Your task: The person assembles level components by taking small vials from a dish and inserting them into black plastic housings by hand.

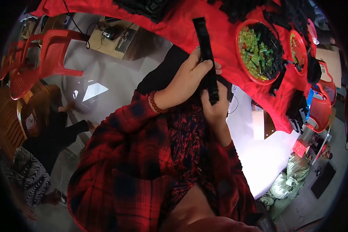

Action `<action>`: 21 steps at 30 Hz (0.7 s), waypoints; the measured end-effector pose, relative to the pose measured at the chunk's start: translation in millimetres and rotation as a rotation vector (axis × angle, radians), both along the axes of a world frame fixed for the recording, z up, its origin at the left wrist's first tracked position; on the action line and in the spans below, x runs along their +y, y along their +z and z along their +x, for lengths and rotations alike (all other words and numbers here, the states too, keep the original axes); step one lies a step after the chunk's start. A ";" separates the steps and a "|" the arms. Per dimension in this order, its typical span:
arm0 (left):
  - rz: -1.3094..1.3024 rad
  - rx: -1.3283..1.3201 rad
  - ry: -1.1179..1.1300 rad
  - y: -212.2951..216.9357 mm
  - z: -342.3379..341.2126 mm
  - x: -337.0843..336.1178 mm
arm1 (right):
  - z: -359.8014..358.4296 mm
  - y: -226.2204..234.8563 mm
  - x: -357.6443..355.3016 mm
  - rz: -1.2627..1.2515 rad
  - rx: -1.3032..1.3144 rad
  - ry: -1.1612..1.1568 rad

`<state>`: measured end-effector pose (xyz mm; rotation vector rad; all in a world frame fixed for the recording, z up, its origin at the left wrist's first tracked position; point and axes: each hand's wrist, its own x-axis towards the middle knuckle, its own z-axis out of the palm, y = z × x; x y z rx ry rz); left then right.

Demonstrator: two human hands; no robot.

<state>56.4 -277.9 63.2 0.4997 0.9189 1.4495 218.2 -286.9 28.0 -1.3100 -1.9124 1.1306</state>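
Both of my hands hold a long, narrow black strip above my lap, close to the table's near edge. It looks stiff and segmented, tilted with its far end up and to the left; its exact kind I cannot make out. My left hand, with a red bead bracelet at the wrist, grips the strip around its middle, thumb laid across it. Lower down, my right hand pinches the near end. To the right on the red-covered table, a red bowl holds small translucent green-yellow pieces and black pieces.
A second red bowl with small pieces stands farther right. Black parts lie along the table's far side. Red plastic chairs stand at the left, near a cardboard box. Another person sits at the lower left.
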 end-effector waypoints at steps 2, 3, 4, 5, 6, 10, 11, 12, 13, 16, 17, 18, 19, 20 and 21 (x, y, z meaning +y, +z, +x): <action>0.008 0.072 0.010 6.9 -1.1 13.4 | -3.0 8.2 14.6 0.010 -0.022 0.057; 0.006 0.070 0.007 9.0 -3.2 20.0 | -5.2 14.7 22.6 -0.033 -0.059 0.162; -0.033 0.131 -0.028 11.1 -6.0 26.0 | -7.1 21.4 30.4 -0.075 -0.096 0.267; -0.072 0.191 -0.063 13.0 -8.8 31.6 | -8.2 28.6 39.8 -0.078 -0.099 0.264; -0.088 0.240 -0.085 14.2 -11.8 36.3 | -8.6 34.9 50.0 -0.071 -0.141 0.413; -0.065 0.313 -0.129 12.1 -20.9 46.3 | 2.6 46.0 88.3 -0.112 -0.169 0.601; -0.053 0.327 -0.113 11.8 -21.3 46.7 | 3.6 53.6 95.7 -0.272 -0.187 0.596; -0.040 0.338 -0.102 10.9 -21.1 47.5 | 0.7 65.5 100.4 -0.329 -0.189 0.438; -0.045 0.336 -0.104 11.2 -21.3 48.2 | 1.6 67.3 108.3 -0.391 -0.083 0.319; -0.108 0.451 -0.168 11.0 -19.9 50.4 | 0.4 62.4 134.4 -0.353 0.086 0.223; -0.112 0.450 -0.168 10.2 -19.0 51.0 | -8.6 66.8 140.0 -0.234 0.140 0.078; -0.097 0.467 -0.164 8.4 -18.5 51.7 | -18.3 69.0 145.8 -0.114 0.193 -0.063; -0.078 0.482 -0.169 7.4 -17.6 52.0 | -26.6 70.3 149.6 -0.118 0.190 -0.067; -0.082 0.479 -0.174 6.3 -17.2 52.4 | -34.7 70.9 152.9 -0.103 0.272 -0.104; -0.078 0.508 -0.194 5.7 -16.7 52.1 | -38.9 69.7 155.1 -0.087 0.355 -0.140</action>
